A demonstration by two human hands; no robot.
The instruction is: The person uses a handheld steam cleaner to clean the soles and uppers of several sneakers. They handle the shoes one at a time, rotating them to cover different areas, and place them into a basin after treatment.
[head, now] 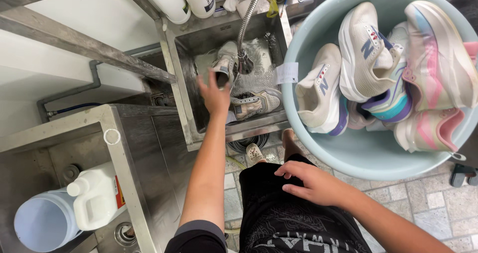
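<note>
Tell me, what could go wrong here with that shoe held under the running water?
The left hand holds a wet shoe under the spray hose; it may slip into the sink. Water might splash onto the tiled floor. The tilted basin piled with sneakers could spill.

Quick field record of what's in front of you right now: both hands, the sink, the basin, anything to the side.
left hand: grips a wet shoe under the spray hose
right hand: rests flat on the black shorts, holds nothing
sink: steel, a second shoe lying in it
basin: pale blue, piled with sneakers
lower left: white jug, blue bucket
</note>
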